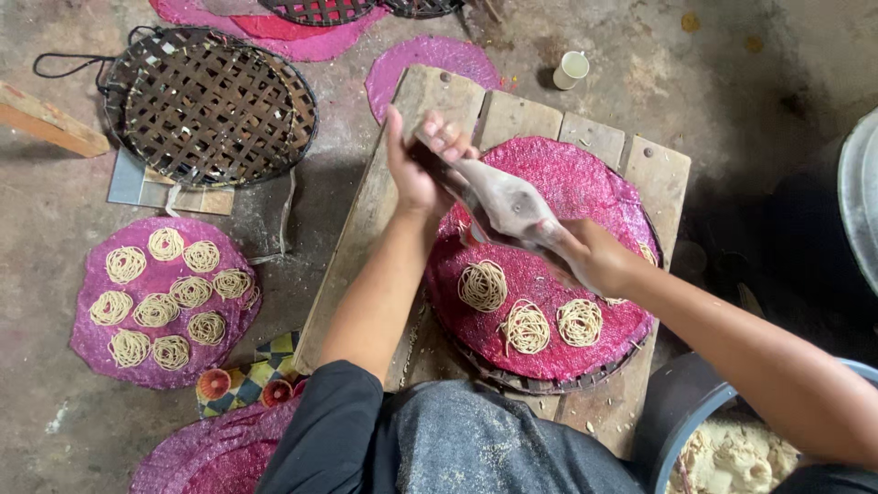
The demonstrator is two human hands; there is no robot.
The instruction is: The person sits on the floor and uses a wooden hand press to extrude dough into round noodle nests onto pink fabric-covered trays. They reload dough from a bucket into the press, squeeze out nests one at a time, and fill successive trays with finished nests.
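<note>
just below the fingers, three noodle coils lie on a pink mat. right hand and left hand both clench a grey press. beyond sits a white cup.

Grey dough-filled press bag tilted over pink mat w/ noodle coils.

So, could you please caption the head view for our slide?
Both hands, left hand and right hand, work a noodle press over a pink mat.
</note>
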